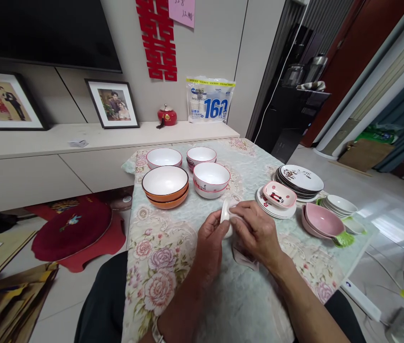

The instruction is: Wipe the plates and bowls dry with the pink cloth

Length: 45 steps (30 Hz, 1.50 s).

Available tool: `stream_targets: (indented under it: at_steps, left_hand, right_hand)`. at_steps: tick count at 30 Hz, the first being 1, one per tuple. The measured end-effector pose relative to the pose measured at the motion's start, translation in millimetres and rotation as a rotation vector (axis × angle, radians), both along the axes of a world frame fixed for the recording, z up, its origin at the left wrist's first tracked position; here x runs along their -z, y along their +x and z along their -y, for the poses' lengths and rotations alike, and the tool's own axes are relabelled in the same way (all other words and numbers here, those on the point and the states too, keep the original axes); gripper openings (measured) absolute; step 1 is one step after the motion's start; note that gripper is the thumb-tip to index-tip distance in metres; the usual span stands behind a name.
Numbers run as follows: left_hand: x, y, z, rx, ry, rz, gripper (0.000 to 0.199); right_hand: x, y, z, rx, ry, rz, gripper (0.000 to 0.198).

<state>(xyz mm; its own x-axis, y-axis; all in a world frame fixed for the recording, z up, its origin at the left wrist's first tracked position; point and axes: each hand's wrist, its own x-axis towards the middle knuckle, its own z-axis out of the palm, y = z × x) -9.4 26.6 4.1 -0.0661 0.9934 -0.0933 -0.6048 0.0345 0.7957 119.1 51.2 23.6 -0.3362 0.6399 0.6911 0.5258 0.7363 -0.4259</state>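
Note:
My left hand [209, 243] is closed on the edge of a small white dish [225, 215], tilted up on its side above the table. A pale pinkish cloth [245, 258] hangs from my right hand [261, 232], whose fingers press it against the dish. Part of the dish is hidden behind my fingers. Beyond my hands stand orange bowls [166, 200], stacked, and white bowls with red rims [211, 177]. Right of them, a pink-rimmed square dish [279, 194] sits on white plates [277, 212].
A floral tablecloth [162, 281] covers the table. Toward its right edge are stacked dark-rimmed plates [302, 178], pink leaf-shaped bowls [323, 220] and small white bowls [341, 204]. Behind runs a low cabinet [116, 138] with a red jar [167, 116]. A red stool [73, 228] stands left.

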Motion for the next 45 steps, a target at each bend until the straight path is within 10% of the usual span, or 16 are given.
stream_targets:
  at_steps: [4,13,21,31,40,45]
  left_hand:
    - [-2.8,-1.4,0.1,-0.025,0.061,-0.009,0.023]
    - [24.9,0.0,-6.0,0.094,0.102,-0.015,0.026]
    - [22.1,1.2,-3.4,0.187,0.140,0.051,0.025]
    - [18.9,5.6,-2.6,0.123,0.048,-0.051,0.029]
    - [14.1,1.1,0.9,0.101,0.051,0.089,0.029]
    - [12.2,-0.2,-0.2,0.064,-0.022,0.060,0.032]
  right_hand:
    - [0.1,-1.4,0.2,-0.108,-0.037,0.005,0.023]
    - [15.5,19.1,-23.9,0.176,-0.141,-0.157,0.014]
    - [-9.5,1.6,1.8,-0.087,0.063,0.004,0.019]
    - [18.9,26.2,-28.7,0.287,-0.199,-0.155,0.014]
    - [-2.1,-2.9,1.3,-0.100,0.073,0.002,0.018]
    - [13.4,17.6,-21.6,0.160,-0.044,-0.092,0.013]
